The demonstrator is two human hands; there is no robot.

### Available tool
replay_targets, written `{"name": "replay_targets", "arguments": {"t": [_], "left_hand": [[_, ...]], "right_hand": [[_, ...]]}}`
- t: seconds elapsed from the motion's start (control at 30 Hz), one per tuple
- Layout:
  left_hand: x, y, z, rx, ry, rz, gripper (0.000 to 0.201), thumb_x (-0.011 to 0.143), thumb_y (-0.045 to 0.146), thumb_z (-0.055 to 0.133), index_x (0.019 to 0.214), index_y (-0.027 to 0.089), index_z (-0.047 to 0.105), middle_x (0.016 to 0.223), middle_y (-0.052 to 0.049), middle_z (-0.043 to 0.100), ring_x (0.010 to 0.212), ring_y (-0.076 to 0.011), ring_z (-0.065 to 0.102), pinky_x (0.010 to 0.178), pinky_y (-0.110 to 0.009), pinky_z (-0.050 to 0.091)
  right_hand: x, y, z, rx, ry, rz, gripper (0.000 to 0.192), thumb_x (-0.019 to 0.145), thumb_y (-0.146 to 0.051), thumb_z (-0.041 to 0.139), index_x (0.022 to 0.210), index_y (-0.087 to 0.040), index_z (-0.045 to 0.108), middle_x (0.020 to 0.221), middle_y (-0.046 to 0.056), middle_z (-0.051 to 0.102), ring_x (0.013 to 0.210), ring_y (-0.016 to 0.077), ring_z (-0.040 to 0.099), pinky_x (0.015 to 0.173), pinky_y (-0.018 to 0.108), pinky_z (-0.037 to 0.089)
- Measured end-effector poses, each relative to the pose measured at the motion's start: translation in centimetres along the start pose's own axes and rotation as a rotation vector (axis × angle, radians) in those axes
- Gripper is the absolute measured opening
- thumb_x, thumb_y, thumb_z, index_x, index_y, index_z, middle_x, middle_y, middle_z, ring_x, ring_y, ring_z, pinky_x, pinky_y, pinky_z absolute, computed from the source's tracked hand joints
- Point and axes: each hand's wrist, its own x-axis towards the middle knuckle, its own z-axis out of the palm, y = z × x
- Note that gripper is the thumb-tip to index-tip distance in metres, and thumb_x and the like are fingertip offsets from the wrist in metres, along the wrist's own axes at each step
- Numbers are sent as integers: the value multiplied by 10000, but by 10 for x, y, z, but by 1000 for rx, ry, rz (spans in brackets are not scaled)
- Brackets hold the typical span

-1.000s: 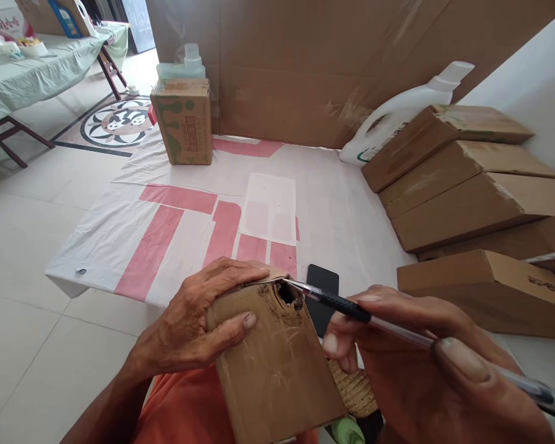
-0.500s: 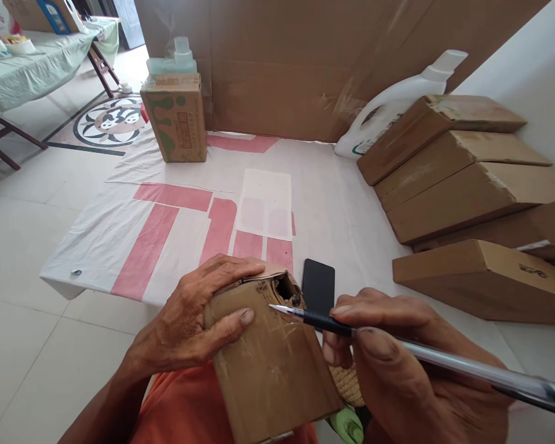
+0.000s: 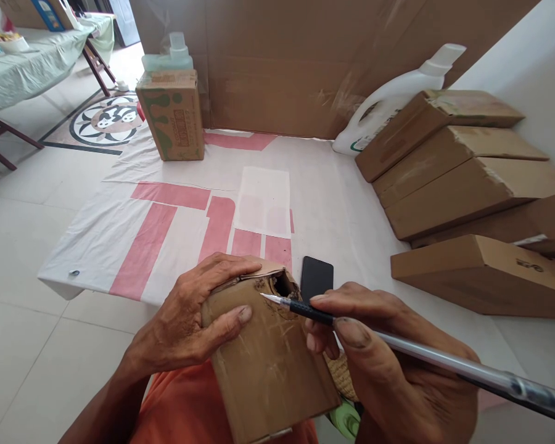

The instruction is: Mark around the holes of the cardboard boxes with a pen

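A brown cardboard box [image 3: 272,370] with a ragged, dark-edged hole at its upper right corner rests tilted near my lap. My left hand [image 3: 198,314] grips its upper left part, thumb on the near face and fingers over the top. Between thumb and fingers my right hand [image 3: 379,351] holds a gel pen [image 3: 312,310] with a black grip and clear barrel. Its tip is over the near face, just left of the hole; I cannot tell whether it touches the cardboard. Behind the pen, a black phone [image 3: 317,277] lies on the table.
A white sheet of paper [image 3: 263,200] lies on the red-and-white tablecloth [image 3: 152,246]. Several cardboard boxes [image 3: 462,185] lean at the right beside a white jug [image 3: 388,102]. A printed carton [image 3: 173,117] stands at the back left, before a large cardboard panel [image 3: 268,68].
My right hand has shifted left with the pen, whose tip moved left and slightly up across the box. My left hand keeps its hold on the box. The camera view shifted slightly.
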Motion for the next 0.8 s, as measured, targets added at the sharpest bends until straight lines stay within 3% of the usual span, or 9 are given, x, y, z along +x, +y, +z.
{"name": "replay_targets", "arguments": {"t": [0.37, 0.8], "left_hand": [[0, -2, -1, 6, 30, -4, 488, 1012, 248, 680, 1495, 271, 621, 1419, -49, 696, 1288, -196, 640, 1111, -297, 496], [0, -3, -2, 15, 64, -36, 435, 1015, 279, 696, 1447, 285, 644, 1390, -34, 711, 1264, -187, 660, 1087, -277, 502]], "right_hand": [[0, 7, 2, 107, 51, 7, 117, 1022, -309, 724, 1015, -254, 827, 725, 7, 680, 610, 162, 627, 584, 318, 446], [1, 19, 3, -22, 59, -29, 106, 1003, -242, 733, 1003, -269, 835, 731, -12, 699, 619, 145, 658, 582, 296, 477]]}}
